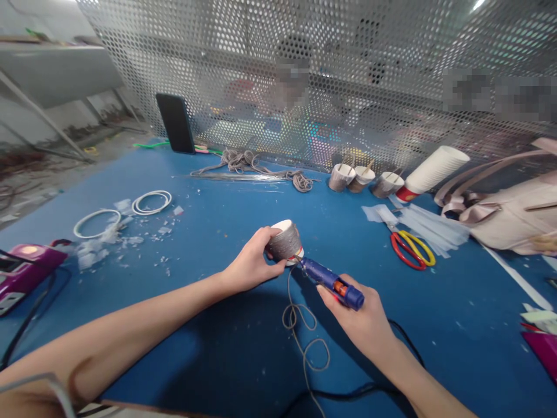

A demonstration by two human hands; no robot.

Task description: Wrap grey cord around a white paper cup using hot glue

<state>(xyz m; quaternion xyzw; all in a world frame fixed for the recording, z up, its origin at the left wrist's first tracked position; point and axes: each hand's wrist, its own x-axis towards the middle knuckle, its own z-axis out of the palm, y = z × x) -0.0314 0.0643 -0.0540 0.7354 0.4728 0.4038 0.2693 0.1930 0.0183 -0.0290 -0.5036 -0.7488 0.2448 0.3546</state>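
My left grip (255, 264) was curved around the cup (286, 241), parted only as wide as its wall, fingers by the rim, thumb near the base. The cup lay ahead and left of my right grip (363, 322), which was wrapped around the gun (324, 274); I couldn't tell how my trigger finger sat. The gun's long axis pointed forward-left at the cup's lower edge, its tip touching or just beside it, I couldn't tell which. Cord (295, 331) looped from there towards me over the bench (209, 232).
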